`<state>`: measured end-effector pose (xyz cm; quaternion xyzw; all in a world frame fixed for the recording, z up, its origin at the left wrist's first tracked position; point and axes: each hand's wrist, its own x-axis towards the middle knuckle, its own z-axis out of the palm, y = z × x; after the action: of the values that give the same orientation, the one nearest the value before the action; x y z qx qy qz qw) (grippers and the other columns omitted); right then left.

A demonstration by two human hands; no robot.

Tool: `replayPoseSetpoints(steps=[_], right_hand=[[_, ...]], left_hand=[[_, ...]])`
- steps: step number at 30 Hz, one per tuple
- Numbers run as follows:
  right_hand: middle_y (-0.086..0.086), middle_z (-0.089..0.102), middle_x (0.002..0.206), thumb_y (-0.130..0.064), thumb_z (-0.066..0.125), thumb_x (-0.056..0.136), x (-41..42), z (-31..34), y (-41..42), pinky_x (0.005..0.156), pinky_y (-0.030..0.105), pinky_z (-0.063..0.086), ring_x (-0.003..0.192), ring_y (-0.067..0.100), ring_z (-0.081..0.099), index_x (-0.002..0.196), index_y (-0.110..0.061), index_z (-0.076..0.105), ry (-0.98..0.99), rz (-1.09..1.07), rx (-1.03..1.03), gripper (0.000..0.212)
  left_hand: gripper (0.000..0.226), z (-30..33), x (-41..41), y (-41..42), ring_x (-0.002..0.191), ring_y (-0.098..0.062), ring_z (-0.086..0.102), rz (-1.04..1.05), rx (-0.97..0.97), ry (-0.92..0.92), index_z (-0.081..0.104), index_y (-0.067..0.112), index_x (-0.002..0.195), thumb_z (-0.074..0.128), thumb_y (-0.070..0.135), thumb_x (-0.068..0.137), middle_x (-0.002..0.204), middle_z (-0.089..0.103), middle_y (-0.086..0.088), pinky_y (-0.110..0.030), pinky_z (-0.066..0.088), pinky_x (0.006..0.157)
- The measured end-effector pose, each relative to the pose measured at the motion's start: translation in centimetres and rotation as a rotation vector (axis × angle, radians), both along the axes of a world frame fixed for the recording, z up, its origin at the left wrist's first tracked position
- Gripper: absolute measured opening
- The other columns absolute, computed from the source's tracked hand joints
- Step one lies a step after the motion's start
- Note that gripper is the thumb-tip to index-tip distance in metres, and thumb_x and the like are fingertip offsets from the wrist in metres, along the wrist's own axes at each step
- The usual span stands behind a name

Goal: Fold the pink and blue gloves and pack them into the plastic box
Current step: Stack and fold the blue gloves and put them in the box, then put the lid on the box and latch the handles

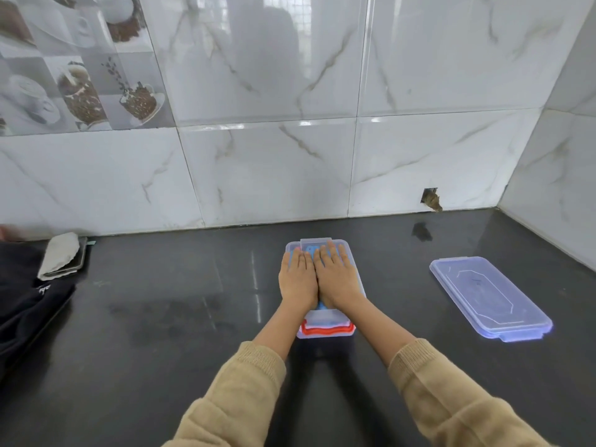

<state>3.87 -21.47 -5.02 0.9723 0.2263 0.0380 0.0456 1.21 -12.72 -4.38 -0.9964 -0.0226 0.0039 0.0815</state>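
Left hand (297, 279) and right hand (338, 279) flat, fingers straight, side by side, pressing down on blue glove (310, 251) inside plastic box (325, 332) beneath both palms. Lid (490, 298) right of right hand on counter (161, 317).

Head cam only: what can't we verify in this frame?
- Gloves in the plastic box: mostly covered by the left hand and right hand; how they are folded is hidden.
- Dark fabric at left: cut off by the frame edge.
- Item under the grey cloth: covered, not identifiable.
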Motion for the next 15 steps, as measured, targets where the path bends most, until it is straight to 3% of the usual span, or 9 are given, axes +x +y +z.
replayPoseSetpoints(steps=[3,7,15], right_hand=[[0.012,0.016,0.158,-0.025,0.038,0.097,-0.3,1.2,-1.1,0.118,0.047,-0.005,0.148,0.030,0.003,0.149,-0.009,0.017,-0.141,0.022,0.085,0.058],[0.006,0.020,0.158,-0.022,0.041,0.096,0.0,2.5,-5.0,0.118,0.046,-0.007,0.148,0.026,0.005,0.150,-0.012,0.018,-0.165,-0.105,0.223,0.060],[0.003,0.027,0.155,-0.024,0.042,0.096,-0.9,2.0,-19.9,0.118,0.046,0.001,0.147,0.025,0.012,0.149,-0.014,0.020,-0.160,-0.437,0.251,0.058]], left_hand=[[0.066,0.8,-0.3,-1.1,0.149,-0.025,-0.002,-0.006,-0.163,-0.110,0.002,0.004,0.151,0.038,0.022,0.099,0.161,0.004,-0.011,-0.039,-0.002,0.120],[0.064,2.2,1.0,-5.2,0.149,-0.026,0.001,-0.088,-0.278,-0.237,0.002,0.001,0.150,0.038,0.014,0.099,0.160,0.005,-0.013,-0.036,0.002,0.121],[0.064,0.8,3.5,-19.7,0.148,-0.024,0.005,-0.415,-0.484,-0.132,0.003,0.002,0.151,0.037,0.015,0.098,0.160,0.005,-0.012,-0.036,0.009,0.120]])
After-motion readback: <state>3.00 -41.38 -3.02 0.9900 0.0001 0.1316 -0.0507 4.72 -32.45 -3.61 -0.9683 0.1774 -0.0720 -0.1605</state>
